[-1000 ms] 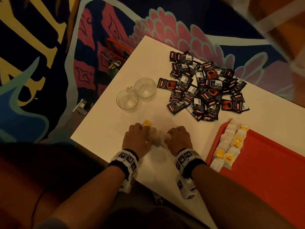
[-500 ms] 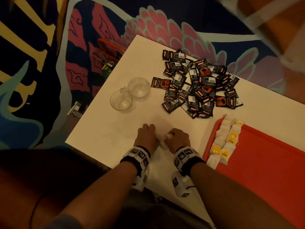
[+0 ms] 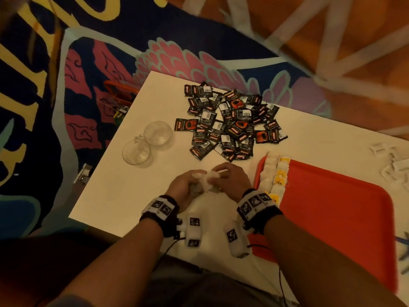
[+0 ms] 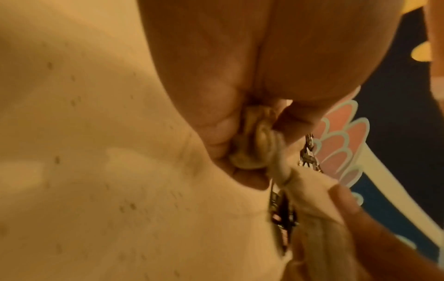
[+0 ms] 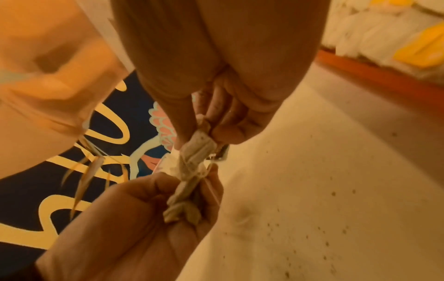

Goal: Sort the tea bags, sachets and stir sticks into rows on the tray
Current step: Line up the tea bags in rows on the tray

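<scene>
Both hands meet above the white table (image 3: pixel 115 191), just left of the red tray (image 3: pixel 332 218). My left hand (image 3: pixel 188 185) grips a crumpled bunch of white tea bags (image 3: pixel 208 180), and my right hand (image 3: pixel 225 180) pinches the other end of that bunch. In the right wrist view the tea bags (image 5: pixel 190 171) stretch twisted between the two hands, with thin strings trailing. The left wrist view shows the tea bags (image 4: pixel 250 152) bunched in my curled fingers. A row of tea bags with yellow tags (image 3: pixel 275 178) lies along the tray's left edge. Black sachets (image 3: pixel 230 122) lie heaped beyond the hands.
Two clear glass cups (image 3: pixel 148 142) stand left of the sachet pile. Small white paper pieces (image 3: pixel 389 160) lie at the table's far right. The table's near-left edge drops to a patterned carpet (image 3: pixel 44 107). Dark specks dot the tabletop (image 5: pixel 324 228) near the hands.
The hands have lifted off the table with the tea bags and shifted right toward the tray. The bunch is now stretched between them instead of pressed on the tabletop.
</scene>
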The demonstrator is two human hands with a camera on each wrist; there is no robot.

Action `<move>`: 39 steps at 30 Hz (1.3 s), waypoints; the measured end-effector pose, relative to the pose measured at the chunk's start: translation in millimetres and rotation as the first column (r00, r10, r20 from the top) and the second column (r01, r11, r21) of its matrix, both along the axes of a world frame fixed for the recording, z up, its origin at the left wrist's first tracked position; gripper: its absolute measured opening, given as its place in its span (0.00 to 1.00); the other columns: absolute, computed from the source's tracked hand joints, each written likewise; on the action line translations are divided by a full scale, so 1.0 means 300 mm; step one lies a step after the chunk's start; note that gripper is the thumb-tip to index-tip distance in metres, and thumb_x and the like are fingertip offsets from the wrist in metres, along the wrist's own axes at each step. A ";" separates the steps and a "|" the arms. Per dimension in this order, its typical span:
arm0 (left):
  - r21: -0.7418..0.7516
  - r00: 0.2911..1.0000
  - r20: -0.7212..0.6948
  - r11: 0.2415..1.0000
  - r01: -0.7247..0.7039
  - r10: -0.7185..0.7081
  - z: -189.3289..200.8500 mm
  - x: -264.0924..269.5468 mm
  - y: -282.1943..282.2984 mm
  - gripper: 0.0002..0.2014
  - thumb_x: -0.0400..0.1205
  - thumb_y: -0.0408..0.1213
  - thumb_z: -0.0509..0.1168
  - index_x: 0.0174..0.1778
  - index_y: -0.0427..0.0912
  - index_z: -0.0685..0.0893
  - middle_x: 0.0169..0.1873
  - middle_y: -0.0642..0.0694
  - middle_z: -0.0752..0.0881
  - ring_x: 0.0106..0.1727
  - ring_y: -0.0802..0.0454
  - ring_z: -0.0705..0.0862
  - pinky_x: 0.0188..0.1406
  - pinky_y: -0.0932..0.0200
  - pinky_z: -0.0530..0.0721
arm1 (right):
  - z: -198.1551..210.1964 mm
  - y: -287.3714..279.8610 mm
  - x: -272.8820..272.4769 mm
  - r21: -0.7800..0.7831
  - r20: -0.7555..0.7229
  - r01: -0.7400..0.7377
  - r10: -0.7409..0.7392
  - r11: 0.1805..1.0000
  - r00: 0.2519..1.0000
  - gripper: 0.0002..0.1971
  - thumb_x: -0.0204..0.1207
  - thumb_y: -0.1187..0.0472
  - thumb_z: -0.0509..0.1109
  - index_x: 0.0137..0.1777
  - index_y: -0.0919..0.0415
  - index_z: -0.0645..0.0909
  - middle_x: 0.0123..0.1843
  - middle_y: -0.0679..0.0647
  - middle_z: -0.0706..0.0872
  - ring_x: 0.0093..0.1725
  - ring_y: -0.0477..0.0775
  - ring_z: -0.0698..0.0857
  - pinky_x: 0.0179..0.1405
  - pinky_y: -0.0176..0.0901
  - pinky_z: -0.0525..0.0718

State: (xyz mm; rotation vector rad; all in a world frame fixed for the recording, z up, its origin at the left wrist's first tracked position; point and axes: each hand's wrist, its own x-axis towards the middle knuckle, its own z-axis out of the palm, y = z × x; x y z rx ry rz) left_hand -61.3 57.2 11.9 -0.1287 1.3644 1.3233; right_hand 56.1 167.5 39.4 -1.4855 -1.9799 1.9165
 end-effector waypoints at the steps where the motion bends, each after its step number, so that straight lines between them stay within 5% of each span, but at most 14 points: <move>1: 0.035 0.993 0.117 0.999 -0.011 0.007 0.022 0.021 0.022 0.14 0.83 0.32 0.56 0.54 0.37 0.87 0.50 0.35 0.89 0.45 0.41 0.86 0.42 0.53 0.86 | 0.016 0.011 0.015 0.036 0.016 -0.008 0.007 0.999 1.000 0.13 0.66 0.61 0.83 0.46 0.49 0.83 0.43 0.51 0.90 0.43 0.50 0.89 0.35 0.39 0.87; 3: 0.084 0.970 0.234 0.995 0.051 -0.069 0.070 0.066 0.069 0.18 0.86 0.44 0.55 0.57 0.39 0.87 0.50 0.39 0.89 0.45 0.43 0.86 0.44 0.53 0.84 | 0.041 0.034 0.054 0.108 0.058 0.000 -0.006 0.994 0.998 0.15 0.64 0.56 0.84 0.46 0.48 0.83 0.44 0.50 0.89 0.44 0.50 0.88 0.41 0.44 0.89; 5: 0.120 0.960 0.207 0.979 0.167 -0.190 0.101 0.114 0.114 0.20 0.87 0.52 0.59 0.63 0.41 0.86 0.50 0.41 0.89 0.45 0.47 0.86 0.44 0.52 0.84 | 0.063 0.060 0.102 0.153 0.068 0.048 -0.059 0.987 0.996 0.14 0.64 0.53 0.84 0.44 0.47 0.81 0.44 0.49 0.87 0.45 0.50 0.87 0.41 0.44 0.87; 8: 0.150 0.956 0.093 0.953 0.265 -0.280 0.147 0.187 0.167 0.17 0.83 0.44 0.65 0.65 0.40 0.81 0.39 0.44 0.87 0.32 0.56 0.83 0.30 0.62 0.83 | 0.099 0.102 0.189 0.133 0.013 0.117 -0.119 0.984 0.993 0.12 0.67 0.57 0.83 0.41 0.49 0.80 0.40 0.48 0.86 0.42 0.48 0.85 0.35 0.35 0.80; 10: 0.171 0.958 0.089 0.951 0.256 -0.273 0.167 0.226 0.194 0.10 0.87 0.39 0.62 0.60 0.38 0.81 0.30 0.48 0.85 0.26 0.59 0.81 0.26 0.66 0.82 | 0.123 0.120 0.253 -0.107 -0.140 0.250 -0.264 0.962 0.954 0.12 0.68 0.66 0.82 0.45 0.58 0.82 0.38 0.52 0.87 0.39 0.50 0.87 0.35 0.37 0.83; 12: 0.177 0.964 0.107 0.959 0.222 -0.243 0.176 0.253 0.215 0.08 0.85 0.38 0.64 0.56 0.39 0.82 0.31 0.47 0.86 0.28 0.57 0.82 0.24 0.67 0.81 | 0.151 0.131 0.311 -0.384 -0.244 0.319 -0.429 0.866 0.870 0.12 0.69 0.73 0.78 0.49 0.63 0.82 0.39 0.56 0.88 0.37 0.51 0.89 0.34 0.41 0.86; 14: 0.181 0.964 0.120 0.960 0.213 -0.237 0.184 0.278 0.233 0.11 0.79 0.36 0.68 0.56 0.39 0.82 0.35 0.45 0.87 0.30 0.56 0.83 0.23 0.67 0.81 | 0.169 0.144 0.359 -0.456 -0.276 0.310 -0.464 0.834 0.842 0.11 0.72 0.75 0.75 0.51 0.63 0.82 0.42 0.57 0.89 0.39 0.52 0.90 0.37 0.43 0.89; 18: 0.167 0.970 0.120 0.968 0.188 -0.209 0.211 0.331 0.267 0.08 0.84 0.26 0.64 0.56 0.38 0.84 0.40 0.41 0.89 0.35 0.51 0.89 0.27 0.63 0.86 | 0.185 0.170 0.432 -0.412 -0.312 0.343 -0.485 0.844 0.817 0.11 0.74 0.74 0.73 0.54 0.64 0.82 0.49 0.59 0.89 0.45 0.55 0.89 0.40 0.45 0.89; 21: 0.173 0.978 0.079 0.968 0.179 -0.195 0.221 0.349 0.287 0.17 0.84 0.18 0.58 0.59 0.40 0.86 0.49 0.39 0.89 0.45 0.45 0.89 0.32 0.59 0.89 | 0.195 0.188 0.470 -0.358 -0.312 0.379 -0.492 0.853 0.813 0.11 0.74 0.73 0.74 0.53 0.61 0.81 0.52 0.60 0.88 0.48 0.56 0.88 0.46 0.48 0.87; 26: 0.034 0.959 -0.170 0.971 0.236 -0.227 0.253 0.394 0.318 0.21 0.77 0.13 0.53 0.53 0.36 0.87 0.42 0.44 0.87 0.32 0.53 0.83 0.18 0.65 0.76 | 0.218 0.210 0.520 -0.296 -0.365 0.416 -0.504 0.860 0.782 0.11 0.72 0.75 0.75 0.48 0.60 0.81 0.45 0.57 0.89 0.42 0.53 0.88 0.35 0.40 0.87; 30: 0.032 0.929 -0.284 0.966 0.255 -0.236 0.274 0.425 0.344 0.12 0.79 0.19 0.58 0.46 0.33 0.86 0.38 0.41 0.82 0.28 0.54 0.74 0.13 0.66 0.63 | 0.231 0.210 0.544 -0.215 -0.381 0.421 -0.472 0.881 0.795 0.12 0.70 0.76 0.76 0.46 0.60 0.82 0.40 0.56 0.89 0.36 0.50 0.88 0.34 0.39 0.87; 32: 0.055 0.903 -0.324 0.947 0.315 -0.282 0.284 0.443 0.353 0.04 0.83 0.29 0.68 0.46 0.36 0.88 0.36 0.43 0.82 0.27 0.55 0.73 0.14 0.66 0.63 | 0.230 0.209 0.553 -0.144 -0.382 0.405 -0.428 0.903 0.819 0.12 0.69 0.76 0.77 0.45 0.60 0.82 0.38 0.55 0.89 0.36 0.50 0.88 0.37 0.42 0.88; 34: 0.032 0.840 -0.412 0.915 0.401 -0.354 0.280 0.458 0.359 0.06 0.81 0.37 0.73 0.49 0.39 0.89 0.32 0.46 0.81 0.27 0.55 0.73 0.17 0.66 0.66 | 0.230 0.208 0.562 -0.066 -0.371 0.379 -0.375 0.923 0.850 0.13 0.69 0.75 0.78 0.45 0.58 0.82 0.36 0.54 0.88 0.35 0.49 0.88 0.37 0.44 0.87; 39: 0.044 0.796 -0.502 0.909 0.414 -0.339 0.272 0.488 0.365 0.03 0.79 0.34 0.75 0.45 0.39 0.89 0.27 0.46 0.79 0.25 0.55 0.74 0.19 0.66 0.67 | 0.198 0.207 0.585 0.039 -0.304 0.391 -0.362 0.920 0.881 0.14 0.67 0.73 0.80 0.44 0.55 0.83 0.41 0.54 0.89 0.44 0.56 0.89 0.47 0.53 0.89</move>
